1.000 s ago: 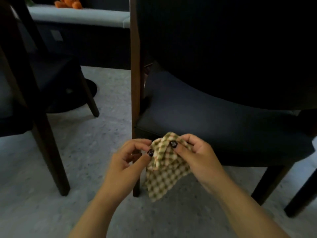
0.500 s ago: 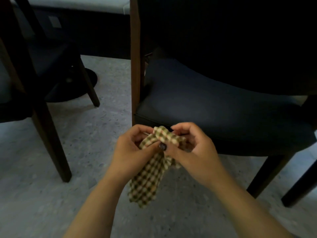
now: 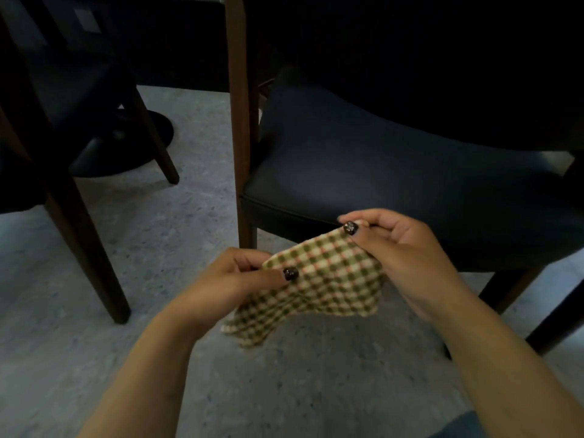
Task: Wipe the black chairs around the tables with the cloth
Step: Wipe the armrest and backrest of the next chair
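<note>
A green-and-cream checked cloth (image 3: 319, 279) is stretched between both hands, in the air just in front of a black chair (image 3: 395, 165) with a padded seat and dark wooden legs. My left hand (image 3: 234, 279) pinches the cloth's near left corner between thumb and fingers. My right hand (image 3: 398, 251) pinches the upper right corner, close to the seat's front edge. The cloth's lower part hangs loose below the hands. The chair's backrest fills the dark upper right.
A second black chair (image 3: 47, 128) with wooden legs stands at the left. A round black table base (image 3: 126, 147) sits on the speckled grey floor (image 3: 158, 248) behind it. A wooden leg (image 3: 241, 121) rises beside the seat's left side.
The cloth was bunched between both hands close together; now the hands have moved apart and the cloth is spread open between them. The view has tilted further down.
</note>
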Available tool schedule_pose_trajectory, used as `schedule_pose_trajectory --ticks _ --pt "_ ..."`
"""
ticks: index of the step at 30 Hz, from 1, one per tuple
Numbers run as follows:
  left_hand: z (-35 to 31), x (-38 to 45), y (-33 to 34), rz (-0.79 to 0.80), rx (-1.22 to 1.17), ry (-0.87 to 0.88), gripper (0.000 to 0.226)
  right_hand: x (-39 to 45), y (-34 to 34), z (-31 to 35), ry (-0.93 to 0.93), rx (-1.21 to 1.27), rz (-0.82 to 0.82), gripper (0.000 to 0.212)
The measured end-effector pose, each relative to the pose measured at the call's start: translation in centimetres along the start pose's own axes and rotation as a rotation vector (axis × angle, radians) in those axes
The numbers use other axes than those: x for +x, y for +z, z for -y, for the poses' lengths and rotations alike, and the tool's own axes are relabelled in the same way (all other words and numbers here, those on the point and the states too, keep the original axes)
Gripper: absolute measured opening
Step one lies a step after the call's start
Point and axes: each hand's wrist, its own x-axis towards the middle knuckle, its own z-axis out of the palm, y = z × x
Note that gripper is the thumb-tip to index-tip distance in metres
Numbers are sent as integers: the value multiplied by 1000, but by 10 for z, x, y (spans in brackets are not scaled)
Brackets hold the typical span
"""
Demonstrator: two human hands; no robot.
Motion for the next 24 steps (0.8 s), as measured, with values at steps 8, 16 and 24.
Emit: schedule_pose_trajectory --ticks 8,16,24 --pt "-1 -10 -10 -112 -296 180 44 -7 32 -5 46 557 -72 59" --pt "-2 -8 -9 -248 -418 263 21 -17 85 -27 536 1029 330 75" --pt "9 -6 -25 -223 -246 289 88 -6 66 -18 335 677 116 51"
